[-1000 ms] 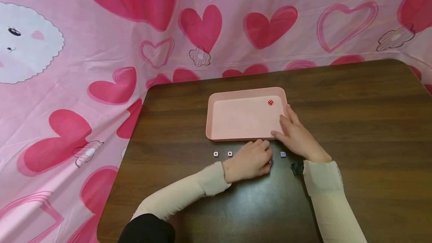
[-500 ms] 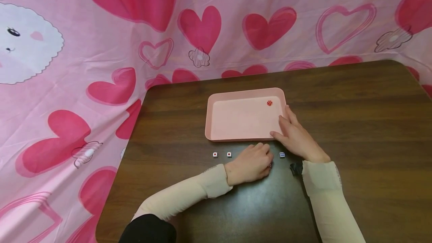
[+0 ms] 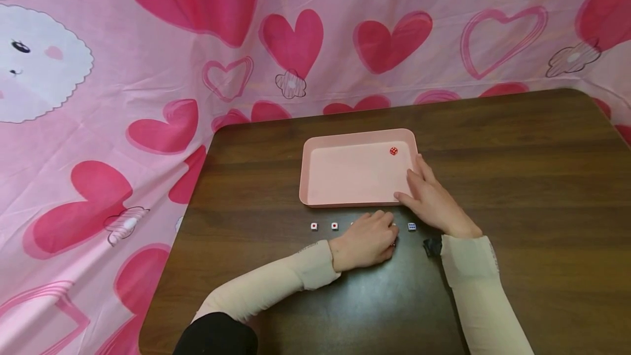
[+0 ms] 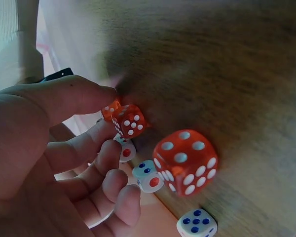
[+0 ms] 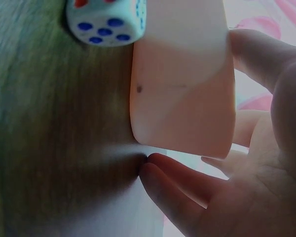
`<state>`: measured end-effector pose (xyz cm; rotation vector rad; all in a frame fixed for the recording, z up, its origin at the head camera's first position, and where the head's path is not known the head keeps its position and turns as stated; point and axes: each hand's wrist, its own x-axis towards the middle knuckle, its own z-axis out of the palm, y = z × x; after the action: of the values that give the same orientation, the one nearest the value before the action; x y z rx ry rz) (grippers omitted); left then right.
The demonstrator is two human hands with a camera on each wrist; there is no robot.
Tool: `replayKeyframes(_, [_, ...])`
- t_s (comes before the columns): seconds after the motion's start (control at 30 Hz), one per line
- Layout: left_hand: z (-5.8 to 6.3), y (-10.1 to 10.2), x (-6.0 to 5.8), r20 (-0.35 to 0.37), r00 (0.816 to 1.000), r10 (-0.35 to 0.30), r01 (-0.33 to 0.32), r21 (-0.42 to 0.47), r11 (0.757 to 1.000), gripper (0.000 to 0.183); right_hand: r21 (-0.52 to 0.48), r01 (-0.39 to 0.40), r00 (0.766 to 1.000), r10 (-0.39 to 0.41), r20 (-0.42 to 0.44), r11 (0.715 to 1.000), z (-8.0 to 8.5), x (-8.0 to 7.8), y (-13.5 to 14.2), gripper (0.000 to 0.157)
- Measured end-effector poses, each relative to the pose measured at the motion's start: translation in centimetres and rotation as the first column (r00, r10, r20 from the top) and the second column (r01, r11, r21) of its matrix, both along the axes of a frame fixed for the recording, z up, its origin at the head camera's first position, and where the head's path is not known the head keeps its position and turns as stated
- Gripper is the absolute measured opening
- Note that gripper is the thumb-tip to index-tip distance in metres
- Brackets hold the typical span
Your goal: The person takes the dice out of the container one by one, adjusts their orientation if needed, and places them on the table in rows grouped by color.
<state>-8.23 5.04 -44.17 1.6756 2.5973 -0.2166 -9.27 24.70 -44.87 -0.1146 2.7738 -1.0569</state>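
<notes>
In the head view my left hand (image 3: 365, 240) is low over the table, in front of the pink tray (image 3: 308, 171). Its thumb and index finger pinch a red die (image 4: 111, 109), seen in the left wrist view. Two more red dice, one beside the fingertips (image 4: 129, 121) and a larger-looking one (image 4: 186, 165), lie with white dice (image 4: 149, 177) around them. My right hand (image 3: 439, 204) rests at the tray's near right corner, thumb at the near rim and straight fingers along the right side. Inside the tray sits one red die (image 3: 393, 151).
A row of white dice runs along the tray's near side: two at the left (image 3: 324, 227) side by side, one at the right (image 3: 412, 227), others partly behind my left hand. A black strap (image 3: 432, 247) hangs at my right wrist. A pink heart-patterned cloth (image 3: 340, 32) hangs behind the table.
My left hand has drawn slightly back from the tray, and parts of white dice now show past its fingers. My right hand and the tray stay in place.
</notes>
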Motion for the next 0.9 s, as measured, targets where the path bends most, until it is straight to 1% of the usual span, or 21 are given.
replayKeyframes(0.2, [-0.11,0.04,-0.06,-0.003,1.000,0.002,-0.002,0.014,1.000,0.020,0.005,-0.001,1.000,0.001,0.005,1.000,0.07,-0.07,0.06,0.081])
replayKeyframes(0.47, [0.01,0.03,-0.07,0.037,0.999,0.009,-0.009,-0.004,1.000,0.024,-0.002,0.005,1.000,-0.005,0.015,1.000,0.00,-0.23,0.04,0.082])
replayKeyframes(0.77, [0.10,-0.05,-0.05,0.064,0.998,0.024,-0.023,-0.022,1.000,0.025,-0.001,0.002,1.000,-0.002,0.009,1.000,-0.11,-0.09,-0.06,0.083])
replayKeyframes(0.9, [0.07,-0.07,-0.11,0.063,0.998,0.027,-0.025,-0.026,0.999,0.025,0.003,-0.004,1.000,0.004,0.003,1.000,-0.08,-0.09,-0.09,0.082])
